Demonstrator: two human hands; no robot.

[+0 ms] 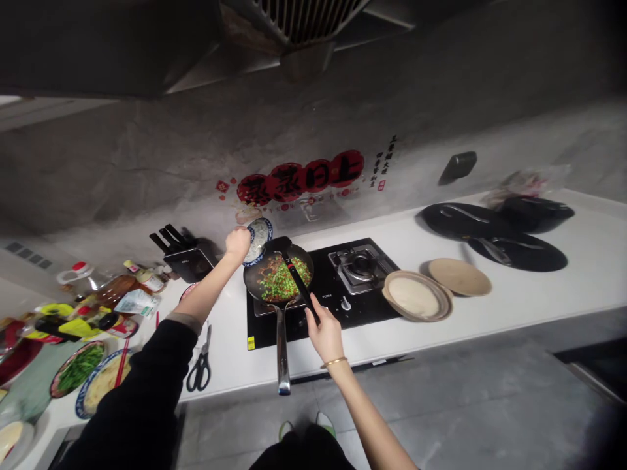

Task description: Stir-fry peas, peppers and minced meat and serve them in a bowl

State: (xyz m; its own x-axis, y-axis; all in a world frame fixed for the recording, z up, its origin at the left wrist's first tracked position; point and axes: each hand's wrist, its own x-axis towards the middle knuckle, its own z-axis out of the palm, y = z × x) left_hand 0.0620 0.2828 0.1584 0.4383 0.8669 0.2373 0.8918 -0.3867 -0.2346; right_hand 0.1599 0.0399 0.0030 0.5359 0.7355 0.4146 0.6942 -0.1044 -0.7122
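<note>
My left hand (pixel 238 244) grips a blue-and-white patterned bowl (pixel 260 239), tilted on its side above the left rim of a wok (pixel 252 282). Chopped green and reddish-brown food (pixel 283 277) lies in the wok, which sits over the left burner with its long metal handle (pixel 283 352) toward me. Wrapped round the black handle of a spatula (pixel 306 294) is my right hand (pixel 325 331). The spatula's dark head (pixel 277 244) is up at the wok's far rim, close beside the bowl. Whether anything remains inside the bowl is hard to make out.
Right of the black gas stove (pixel 323 321) stand a beige pot (pixel 416 299), its lid (pixel 460 277) and black pan lids (pixel 526 252). Scissors (pixel 200 365), a knife block (pixel 190 264), a plate of greens (pixel 80 367), a blue-rimmed bowl (pixel 100 385) and several bottles (pixel 122 287) are at left.
</note>
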